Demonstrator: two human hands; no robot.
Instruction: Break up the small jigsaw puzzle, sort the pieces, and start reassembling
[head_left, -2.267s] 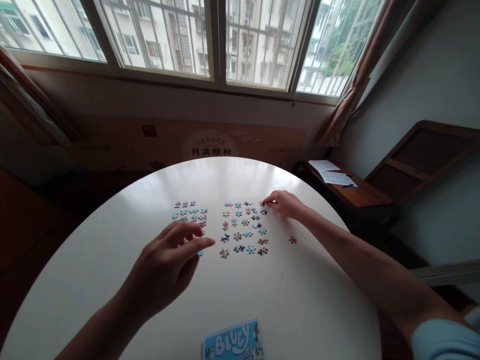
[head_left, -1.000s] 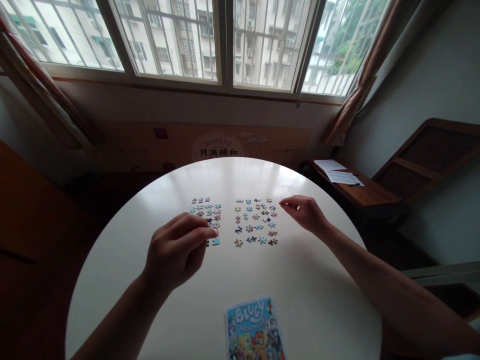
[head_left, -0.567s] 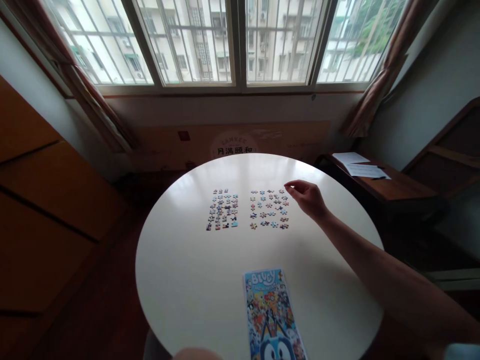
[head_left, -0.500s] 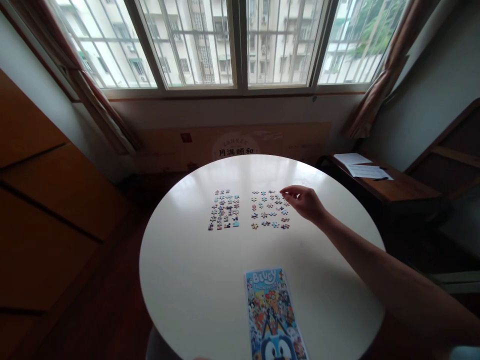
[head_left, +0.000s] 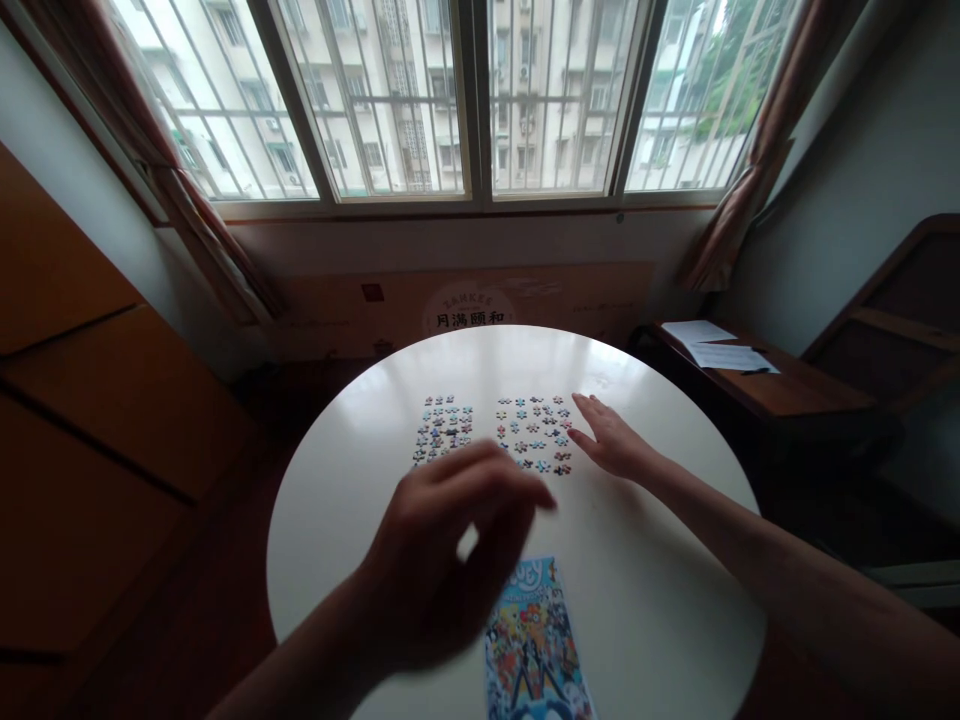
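Observation:
My left hand (head_left: 450, 550) is raised over the near middle of the white round table (head_left: 660, 600), loosely curled and a little blurred, with a gap behind the thumb; I see nothing in it. It covers the lower part of the left group of jigsaw pieces (head_left: 442, 420) and some of the right group's lower left. My right hand (head_left: 611, 435) reaches in from the right, fingers stretched and thumb apart, at the right edge of the other jigsaw pieces (head_left: 536, 427). Below my left hand lies a colourful Bluey picture sheet (head_left: 536, 645), its top left corner hidden.
Behind the table, a printed cardboard panel (head_left: 315, 310) leans under the barred window (head_left: 405, 100). To the right stands a low wooden table (head_left: 795, 385) with papers (head_left: 731, 357) and dark pens. An orange-brown cabinet (head_left: 90, 450) is at the left.
My left hand has come in from the bottom edge over the table. My right hand has opened from a pinch at the right group's upper corner and dropped slightly. The view has tilted up a little.

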